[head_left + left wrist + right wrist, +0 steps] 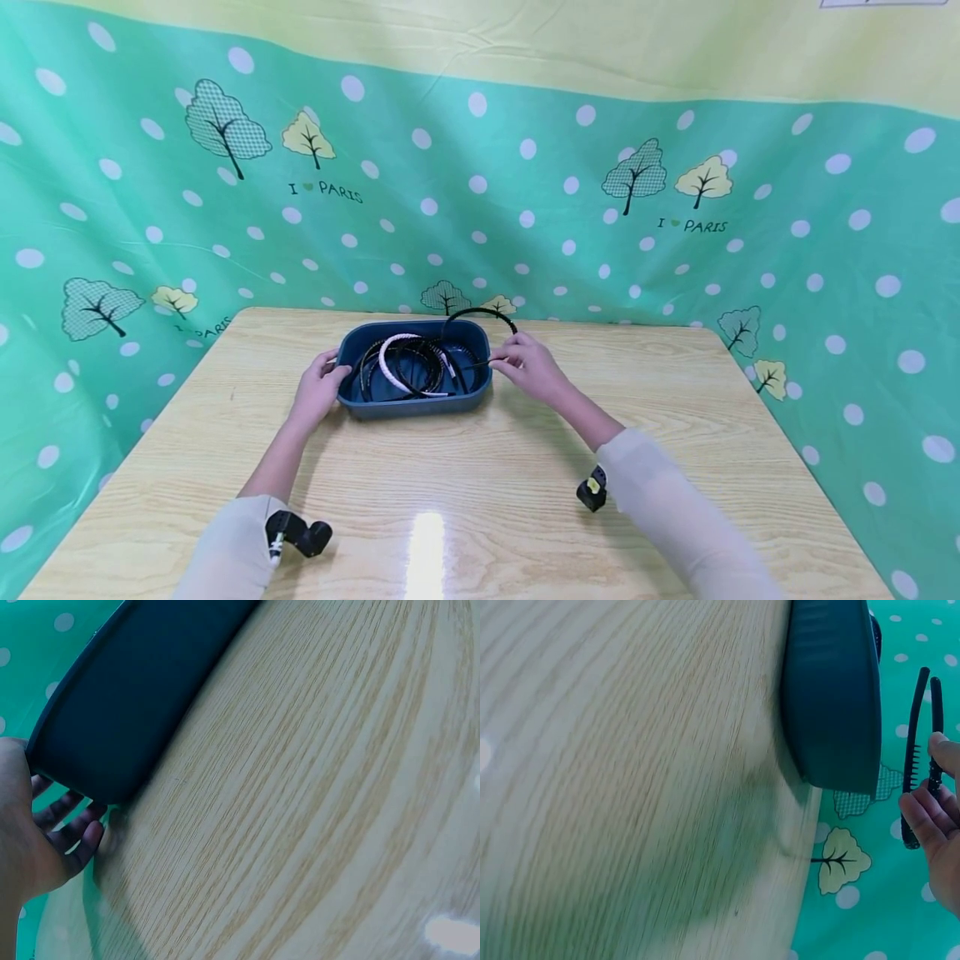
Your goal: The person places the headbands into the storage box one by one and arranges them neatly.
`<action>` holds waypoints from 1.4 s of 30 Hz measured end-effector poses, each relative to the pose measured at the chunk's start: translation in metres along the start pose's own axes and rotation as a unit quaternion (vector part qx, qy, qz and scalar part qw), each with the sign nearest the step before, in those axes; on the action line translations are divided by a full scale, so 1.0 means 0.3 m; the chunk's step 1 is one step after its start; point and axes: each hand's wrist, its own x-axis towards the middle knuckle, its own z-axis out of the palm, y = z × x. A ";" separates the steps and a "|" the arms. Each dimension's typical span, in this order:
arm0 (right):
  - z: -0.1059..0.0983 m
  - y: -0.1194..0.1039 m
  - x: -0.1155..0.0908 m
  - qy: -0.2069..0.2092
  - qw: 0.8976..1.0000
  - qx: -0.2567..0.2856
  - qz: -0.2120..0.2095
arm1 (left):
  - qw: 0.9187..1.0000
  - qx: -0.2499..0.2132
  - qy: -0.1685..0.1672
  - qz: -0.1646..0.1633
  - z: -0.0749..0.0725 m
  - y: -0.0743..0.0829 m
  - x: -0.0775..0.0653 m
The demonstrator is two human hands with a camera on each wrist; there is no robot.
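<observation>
A dark blue plastic bin (420, 408) stands on the table, with several hair hoops inside. Among them are a pale pink wrapped headband (383, 360) and black ones, overlapping one another. My left hand (317, 387) grips the bin's left end, thumb over the rim; in the left wrist view its fingers (88, 838) curve under the outer wall. At the bin's right end, my right hand (529, 365) pinches a black toothed headband (913, 754). That headband arches above the right rim, and its comb-like teeth show in the right wrist view.
The light wood table (480, 483) ends behind the bin at a green dotted curtain (480, 217) with printed trees. Black wrist cameras (300, 535) sit at both sleeves. A bright reflection lies on the front of the tabletop.
</observation>
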 end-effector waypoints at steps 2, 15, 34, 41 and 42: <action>0.007 -0.005 0.002 -0.001 1.000 0.002 -0.005 | 1.000 0.000 0.001 0.001 0.001 0.000 0.000; 0.083 -0.052 0.014 -0.013 0.999 0.014 -0.035 | 1.000 0.002 0.004 0.002 -0.001 -0.004 0.002; 0.137 -0.091 0.025 -0.039 0.999 -0.006 -0.033 | 1.000 0.008 0.001 0.004 -0.002 -0.003 0.000; 0.145 -0.090 0.026 -0.050 0.998 -0.001 -0.021 | 1.000 0.006 0.003 0.003 -0.001 -0.003 -0.002; 0.146 -0.090 0.026 -0.053 0.998 0.000 -0.021 | 1.000 0.006 0.004 0.003 -0.001 -0.004 -0.002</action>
